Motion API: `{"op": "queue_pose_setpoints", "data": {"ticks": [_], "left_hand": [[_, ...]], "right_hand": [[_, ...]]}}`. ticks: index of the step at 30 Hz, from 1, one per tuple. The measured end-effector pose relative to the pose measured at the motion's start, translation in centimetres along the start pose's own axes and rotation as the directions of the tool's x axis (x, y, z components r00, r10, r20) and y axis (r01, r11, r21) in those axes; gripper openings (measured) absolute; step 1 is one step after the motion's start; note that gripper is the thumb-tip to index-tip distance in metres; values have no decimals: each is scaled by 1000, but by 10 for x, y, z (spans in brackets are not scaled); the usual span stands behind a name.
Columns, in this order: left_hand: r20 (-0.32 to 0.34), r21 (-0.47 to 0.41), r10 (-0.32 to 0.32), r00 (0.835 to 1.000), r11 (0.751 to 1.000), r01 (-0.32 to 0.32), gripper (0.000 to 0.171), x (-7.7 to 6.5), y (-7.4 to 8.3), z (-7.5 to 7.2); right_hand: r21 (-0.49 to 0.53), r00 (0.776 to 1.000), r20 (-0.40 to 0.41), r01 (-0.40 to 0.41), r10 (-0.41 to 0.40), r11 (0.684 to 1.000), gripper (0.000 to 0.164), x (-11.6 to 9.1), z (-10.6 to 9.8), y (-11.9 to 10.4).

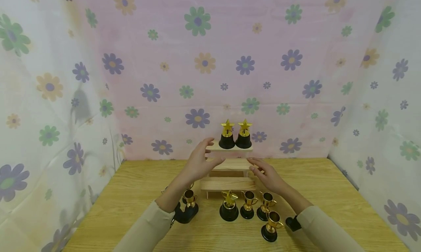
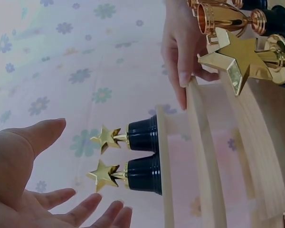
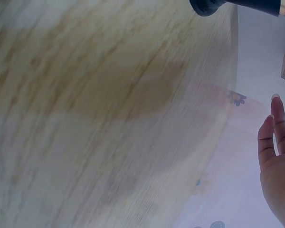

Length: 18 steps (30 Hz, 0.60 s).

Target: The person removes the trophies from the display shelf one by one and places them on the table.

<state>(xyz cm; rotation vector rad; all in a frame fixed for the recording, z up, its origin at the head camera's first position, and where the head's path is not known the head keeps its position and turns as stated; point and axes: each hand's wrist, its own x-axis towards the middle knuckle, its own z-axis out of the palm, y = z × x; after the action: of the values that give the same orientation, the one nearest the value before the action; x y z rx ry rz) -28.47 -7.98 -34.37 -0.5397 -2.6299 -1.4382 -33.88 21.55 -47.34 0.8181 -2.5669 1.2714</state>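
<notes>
Two gold star trophies with black bases, the left one [image 1: 227, 139] and the right one [image 1: 243, 140], stand side by side on the top step of a three-step wooden stand [image 1: 227, 185]. My left hand [image 1: 198, 164] is beside the stand's upper left, fingers spread and holding nothing. In the left wrist view that hand [image 2: 19, 175] is apart from the star trophies. My right hand [image 1: 269, 176] is at the right end of the middle step, fingers fairly straight; its fingertips appear to touch the board's end [image 2: 194, 88]. The right wrist view shows that hand [image 3: 280, 175] partly cut off.
In front of the stand are another star trophy [image 1: 228, 207] and gold cup trophies, including one cup [image 1: 249, 204] and a nearer cup [image 1: 271, 226]. More cups [image 1: 189, 200] stand left, partly behind my left forearm. A flowered cloth [image 1: 197, 61] encloses the wooden table [image 1: 131, 193].
</notes>
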Motion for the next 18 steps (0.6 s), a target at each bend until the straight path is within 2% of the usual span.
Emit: {"op": "queue_pose_setpoints", "data": {"ticks": [12,18], "left_hand": [[-4,-122,-125,992,985,124,84,23,2,5],[-7,-133,-159,987,979,157,84,36,-5,10]], "right_hand": [[-5,1000,9,7,-7,1000,43,1,-1,1],[-18,1000,6,12,-12,1000,43,0,-1,-1]]}}
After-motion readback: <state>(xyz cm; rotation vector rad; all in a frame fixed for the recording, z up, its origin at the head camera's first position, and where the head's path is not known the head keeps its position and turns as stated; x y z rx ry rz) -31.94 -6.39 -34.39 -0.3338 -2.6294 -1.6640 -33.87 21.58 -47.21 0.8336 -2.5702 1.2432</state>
